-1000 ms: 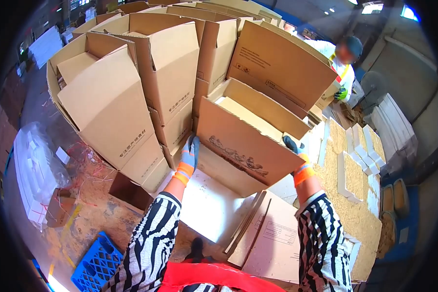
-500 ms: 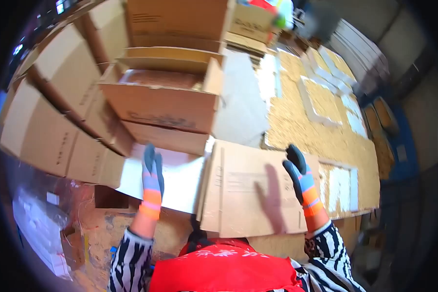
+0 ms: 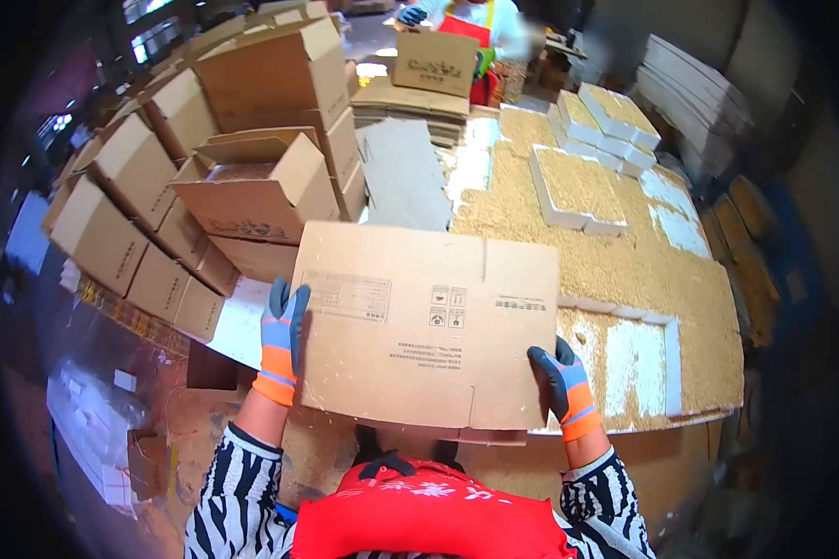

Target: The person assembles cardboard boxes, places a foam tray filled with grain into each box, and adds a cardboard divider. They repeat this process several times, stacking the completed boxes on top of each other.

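Between my hands is a flattened cardboard box (image 3: 410,326), printed side up, with small handling symbols and rows of text. My left hand (image 3: 283,331) grips its left edge; my right hand (image 3: 565,380) grips the lower right edge. Both wear grey gloves with dark fingertips and orange cuffs. Its near edge reaches past the table's front edge, close to my red apron (image 3: 429,517). An open carton (image 3: 252,196) with brownish contents stands just beyond the left hand.
More cartons (image 3: 121,177) are stacked along the left. On the right, yellow granular material (image 3: 606,265) covers the table around white foam trays (image 3: 578,191). At the back, a co-worker in a red apron (image 3: 466,30) handles a carton (image 3: 435,63) above stacked flat cardboard (image 3: 410,96).
Both hands, open before, have closed on the flattened box. Its visible printed face differs from before. My view has shifted, bringing the co-worker and the carton at the back more fully into sight.
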`<state>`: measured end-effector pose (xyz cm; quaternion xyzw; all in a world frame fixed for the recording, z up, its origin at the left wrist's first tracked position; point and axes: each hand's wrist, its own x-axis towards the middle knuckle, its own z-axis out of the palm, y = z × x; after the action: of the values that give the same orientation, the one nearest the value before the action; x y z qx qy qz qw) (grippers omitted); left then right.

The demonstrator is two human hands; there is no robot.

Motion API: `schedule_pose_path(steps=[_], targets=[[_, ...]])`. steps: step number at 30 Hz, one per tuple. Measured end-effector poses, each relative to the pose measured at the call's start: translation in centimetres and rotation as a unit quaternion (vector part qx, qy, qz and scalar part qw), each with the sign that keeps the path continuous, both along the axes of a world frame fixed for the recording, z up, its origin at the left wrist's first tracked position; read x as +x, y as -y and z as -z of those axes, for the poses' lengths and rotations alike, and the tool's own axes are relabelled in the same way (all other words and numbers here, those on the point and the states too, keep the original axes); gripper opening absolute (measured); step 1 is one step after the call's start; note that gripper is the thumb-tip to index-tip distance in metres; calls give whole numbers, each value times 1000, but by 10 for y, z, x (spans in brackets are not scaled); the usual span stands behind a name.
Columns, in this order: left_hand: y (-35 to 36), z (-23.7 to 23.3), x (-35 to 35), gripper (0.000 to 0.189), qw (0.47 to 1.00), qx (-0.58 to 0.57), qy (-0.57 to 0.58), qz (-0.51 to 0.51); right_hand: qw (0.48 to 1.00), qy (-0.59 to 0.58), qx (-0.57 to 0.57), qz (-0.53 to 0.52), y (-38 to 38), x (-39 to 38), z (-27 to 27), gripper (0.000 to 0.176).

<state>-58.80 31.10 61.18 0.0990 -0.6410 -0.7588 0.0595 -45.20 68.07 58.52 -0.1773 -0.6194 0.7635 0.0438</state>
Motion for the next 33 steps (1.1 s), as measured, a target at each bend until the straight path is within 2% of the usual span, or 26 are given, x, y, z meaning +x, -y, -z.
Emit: schedule_pose_path(steps=[1,2,4,5,6,7,8,9,10,11,12,14,16,18,19,20,21,22,23,24,26,28,29,30,31,33], targets=[[-3,-19,7,75,999,-11,-32,3,999,-37,-31,12,3,7,-13,39],[3,0,-5,78,984,-142,-100,-34,995,-74,-59,20,5,12,-24,37],[-39,-50,29,83,987,112,-117,-2,989,-145,32,-24,5,25,-45,36],[-57,-60,37,83,988,86,-130,-21,991,-118,57,-30,2,29,-41,38],[-73,-68,43,83,987,60,-142,-41,978,-99,160,-94,-2,38,-52,37],[-92,-89,59,84,976,174,-128,-31,927,-64,323,-178,-16,51,-52,35],[-107,-107,77,85,950,287,-121,-24,889,-84,376,-247,-29,61,-46,38],[-114,-85,73,88,972,179,-132,-70,830,-18,429,-357,-23,71,-94,38],[-116,-81,78,93,973,188,-116,-70,860,21,243,-448,-44,66,-80,42],[-118,-78,81,99,973,198,-101,-70,890,31,165,-423,-33,61,-102,48],[-120,-93,95,106,944,321,-70,-15,913,42,85,-396,-19,54,-133,54],[-129,-81,89,99,977,131,-77,-149,924,-101,23,-369,39,34,-187,78],[-130,-75,89,70,959,247,-88,-112,849,-187,187,-458,78,18,-189,97],[-137,-34,68,60,946,243,-163,-142,864,-74,181,-464,83,11,-171,96],[-121,-63,90,81,853,498,-128,-83,888,-33,139,-438,73,10,-170,92],[-118,-55,98,84,940,274,-171,-112,905,11,101,-412,64,13,-176,88],[-115,-46,106,88,965,41,-186,-178,924,-2,120,-364,61,22,-184,77],[-103,-50,120,91,933,-173,-219,-227,928,-46,155,-335,56,30,-179,64],[-91,-57,130,99,929,-159,-263,-208,921,-42,206,-329,53,36,-181,55],[-74,-70,135,95,898,-285,-274,-192,911,-38,255,-321,51,41,-186,47],[-43,-140,150,90,783,-577,-230,-29,862,-54,375,-336,52,42,-195,42],[-30,-131,126,67,683,-611,-399,0,791,-83,480,-371,53,46,-217,40],[-30,-152,117,56,683,-646,-275,202,745,-89,540,-380,73,52,-249,41],[-31,-173,109,46,643,-644,-136,393,696,-94,598,-387,90,57,-273,42],[-27,-176,108,42,643,-634,-166,396,642,-200,646,-361,82,49,-265,38],[-19,-181,103,33,641,-613,-226,402,626,-216,669,-337,62,40,-267,50]])
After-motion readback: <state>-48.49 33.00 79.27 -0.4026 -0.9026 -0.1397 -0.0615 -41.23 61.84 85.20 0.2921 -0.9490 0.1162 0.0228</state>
